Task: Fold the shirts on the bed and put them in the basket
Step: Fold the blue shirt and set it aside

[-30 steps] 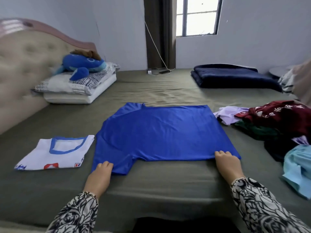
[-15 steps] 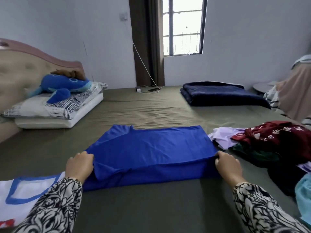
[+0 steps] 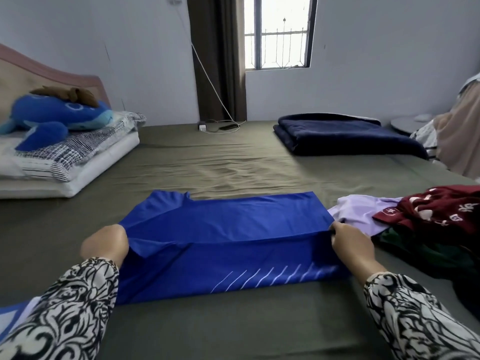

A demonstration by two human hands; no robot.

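Note:
A bright blue shirt (image 3: 223, 229) lies across the middle of the olive bed sheet (image 3: 233, 167). Its near edge is lifted off the bed and carried toward the far edge, showing white slanted stripes underneath. My left hand (image 3: 105, 242) grips the lifted edge at the sleeve end. My right hand (image 3: 350, 245) pinches the same edge at the hem end. A pile of unfolded shirts (image 3: 428, 219), lilac, maroon and dark green, sits to the right. A corner of a folded white and blue shirt (image 3: 10, 315) shows at the lower left. No basket is in view.
A white pillow stack (image 3: 78, 162) with a blue plush whale (image 3: 52, 115) sits at the far left by the headboard. A folded navy blanket (image 3: 345, 136) lies at the far right. A charger and cable (image 3: 218, 127) rest by the wall under the window.
Both hands have lifted the blue shirt's near edge and carried it away from me, over the shirt. The view has tilted up, and the folded white shirt has slid out at the lower left.

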